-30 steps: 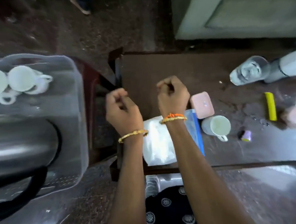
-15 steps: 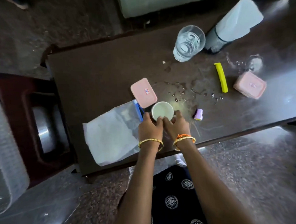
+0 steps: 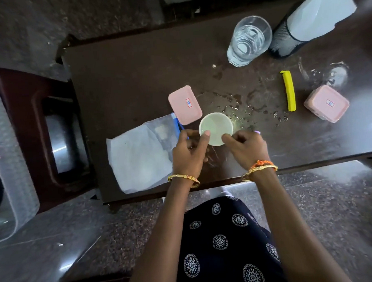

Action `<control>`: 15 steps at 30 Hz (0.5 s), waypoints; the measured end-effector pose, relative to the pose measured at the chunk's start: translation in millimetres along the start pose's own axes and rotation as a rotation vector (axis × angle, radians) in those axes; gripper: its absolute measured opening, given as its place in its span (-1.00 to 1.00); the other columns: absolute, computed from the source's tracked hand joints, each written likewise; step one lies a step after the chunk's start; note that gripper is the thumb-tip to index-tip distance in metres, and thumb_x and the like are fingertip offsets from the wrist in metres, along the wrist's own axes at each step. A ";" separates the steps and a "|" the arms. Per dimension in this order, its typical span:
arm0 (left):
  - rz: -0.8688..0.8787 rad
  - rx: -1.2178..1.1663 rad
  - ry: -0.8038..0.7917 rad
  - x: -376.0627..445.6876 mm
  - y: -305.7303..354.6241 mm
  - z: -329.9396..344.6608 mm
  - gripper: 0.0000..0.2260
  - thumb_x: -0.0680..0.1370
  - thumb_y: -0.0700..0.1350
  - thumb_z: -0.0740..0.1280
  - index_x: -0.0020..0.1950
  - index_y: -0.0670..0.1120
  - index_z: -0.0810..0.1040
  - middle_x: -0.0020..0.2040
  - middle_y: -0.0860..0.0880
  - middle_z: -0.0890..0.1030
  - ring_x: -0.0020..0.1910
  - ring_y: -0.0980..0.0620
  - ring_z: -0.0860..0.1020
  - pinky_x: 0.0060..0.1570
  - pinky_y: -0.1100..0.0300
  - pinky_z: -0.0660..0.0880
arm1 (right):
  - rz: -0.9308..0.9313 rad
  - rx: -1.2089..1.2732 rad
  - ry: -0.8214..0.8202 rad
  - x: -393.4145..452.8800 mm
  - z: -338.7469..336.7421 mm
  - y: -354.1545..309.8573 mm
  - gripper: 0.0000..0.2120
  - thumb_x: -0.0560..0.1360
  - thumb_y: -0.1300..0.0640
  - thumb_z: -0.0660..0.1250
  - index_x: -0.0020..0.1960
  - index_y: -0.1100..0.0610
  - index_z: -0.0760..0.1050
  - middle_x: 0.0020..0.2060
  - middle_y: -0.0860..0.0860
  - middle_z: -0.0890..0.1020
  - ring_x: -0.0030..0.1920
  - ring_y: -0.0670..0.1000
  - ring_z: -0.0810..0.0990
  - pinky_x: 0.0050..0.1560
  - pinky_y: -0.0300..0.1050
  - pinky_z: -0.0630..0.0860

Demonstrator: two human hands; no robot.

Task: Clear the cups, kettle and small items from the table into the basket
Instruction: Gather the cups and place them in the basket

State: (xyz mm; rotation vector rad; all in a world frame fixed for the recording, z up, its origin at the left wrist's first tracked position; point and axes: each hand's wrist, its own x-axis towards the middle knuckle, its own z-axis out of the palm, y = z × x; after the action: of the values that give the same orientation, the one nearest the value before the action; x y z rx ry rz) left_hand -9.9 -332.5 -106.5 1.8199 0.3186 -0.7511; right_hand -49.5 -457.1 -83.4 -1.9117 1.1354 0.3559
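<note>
A small white cup (image 3: 216,126) sits near the front of the dark brown table (image 3: 133,78). My left hand (image 3: 189,154) grips its near left rim, thumb over the edge. My right hand (image 3: 245,149) holds the near right rim with its fingertips. A pink lid (image 3: 184,105) lies just behind the cup to the left, and a pink box (image 3: 326,104) stands at the right. A yellow clip (image 3: 288,90) lies between them. The clear plastic basket (image 3: 5,165) shows at the far left edge, its contents mostly cut off.
A glass of water (image 3: 248,41) and a tall white container with a black mesh base (image 3: 312,17) stand at the back right. A clear bag with white paper (image 3: 142,154) lies at the table's front left. Spilled drops (image 3: 244,106) wet the middle. A dark red stool (image 3: 41,136) stands between table and basket.
A second ago both hands hung closed above the table by the basket. The view swung right, both hands reached the white cup, and they now grip its rim more fully.
</note>
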 end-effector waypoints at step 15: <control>0.319 -0.315 0.759 22.9 30.5 -219.7 -0.85 0.52 0.04 0.30 -0.11 -0.04 0.48 -0.19 -0.11 0.59 -0.20 -0.04 0.57 -0.25 0.00 0.53 | -0.508 0.177 -0.277 -48.0 146.1 -204.4 -0.57 0.32 -0.10 0.48 -0.37 0.26 0.49 -0.32 0.24 0.64 -0.20 0.23 0.64 -0.17 0.19 0.60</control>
State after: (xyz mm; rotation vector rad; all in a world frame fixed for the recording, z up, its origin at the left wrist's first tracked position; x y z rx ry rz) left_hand 98.8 -145.7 -51.8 1.7279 0.5791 0.2298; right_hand 117.2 -270.2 -31.8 -1.8468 0.4597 0.2189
